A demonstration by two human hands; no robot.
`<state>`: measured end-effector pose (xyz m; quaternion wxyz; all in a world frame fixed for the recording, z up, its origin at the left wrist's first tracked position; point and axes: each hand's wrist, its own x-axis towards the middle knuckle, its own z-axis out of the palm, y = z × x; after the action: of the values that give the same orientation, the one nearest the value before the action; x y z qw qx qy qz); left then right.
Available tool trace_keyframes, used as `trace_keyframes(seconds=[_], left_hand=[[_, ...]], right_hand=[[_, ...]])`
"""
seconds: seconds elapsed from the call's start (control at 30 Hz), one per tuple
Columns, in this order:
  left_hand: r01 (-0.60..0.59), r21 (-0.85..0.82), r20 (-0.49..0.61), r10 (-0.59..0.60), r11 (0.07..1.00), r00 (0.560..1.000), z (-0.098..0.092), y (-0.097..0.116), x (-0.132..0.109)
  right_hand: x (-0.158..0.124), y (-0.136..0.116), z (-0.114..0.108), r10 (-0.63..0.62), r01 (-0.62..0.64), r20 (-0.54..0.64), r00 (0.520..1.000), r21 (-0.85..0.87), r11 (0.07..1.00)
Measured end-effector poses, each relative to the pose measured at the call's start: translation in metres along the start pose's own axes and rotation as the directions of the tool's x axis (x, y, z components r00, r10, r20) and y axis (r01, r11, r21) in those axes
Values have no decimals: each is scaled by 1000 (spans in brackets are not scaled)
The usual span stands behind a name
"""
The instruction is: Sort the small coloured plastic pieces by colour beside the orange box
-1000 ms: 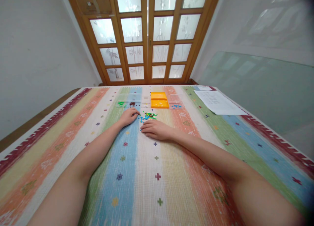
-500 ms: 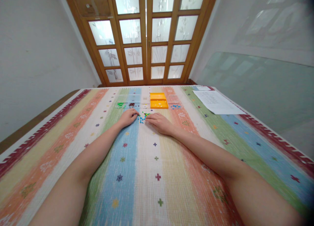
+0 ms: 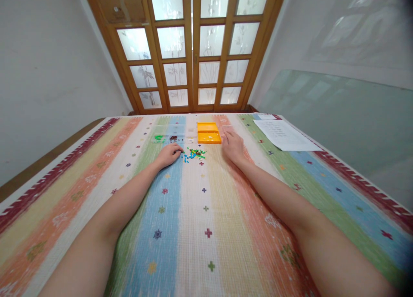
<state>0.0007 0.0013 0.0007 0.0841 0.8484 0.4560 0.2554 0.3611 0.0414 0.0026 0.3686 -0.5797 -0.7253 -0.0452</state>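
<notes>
Colourful pieces lie between left fingers and right fingers, grips unclear; paper illegible.

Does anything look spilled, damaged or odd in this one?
One oddity: a brown panel covers the upper-left of the doors, where the other visible sections have glass. The loose pieces lie together on the tablecloth near the left hand.

Below you, the cloth looked matt and woven. At the centre you had an orange box of smooth, opaque plastic and small pieces seemingly of plastic. Your sheet at right was matt paper; up top, you faced wooden doors with frosted glass panes.
</notes>
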Motion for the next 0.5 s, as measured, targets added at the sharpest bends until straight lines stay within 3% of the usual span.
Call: trace_keyframes(seconds=[0.13, 0.3, 0.4, 0.5], left_hand=[[1, 4, -3, -1, 1000, 1000, -1, 1, 0], [0, -7, -7, -1, 1000, 1000, -2, 4, -1], [13, -13, -3, -13, 1000, 1000, -2, 4, 0], [20, -12, 3, -20, 1000, 1000, -2, 4, 0]], right_hand=[[-2, 4, 5, 48, -44, 55, 997, -75, 996], [-10, -6, 11, -164, 162, 36, 986, 57, 985], [-18, -26, 3, -332, 318, 92, 939, 138, 938], [-30, -54, -10, -514, 476, 192, 836, 213, 853]])
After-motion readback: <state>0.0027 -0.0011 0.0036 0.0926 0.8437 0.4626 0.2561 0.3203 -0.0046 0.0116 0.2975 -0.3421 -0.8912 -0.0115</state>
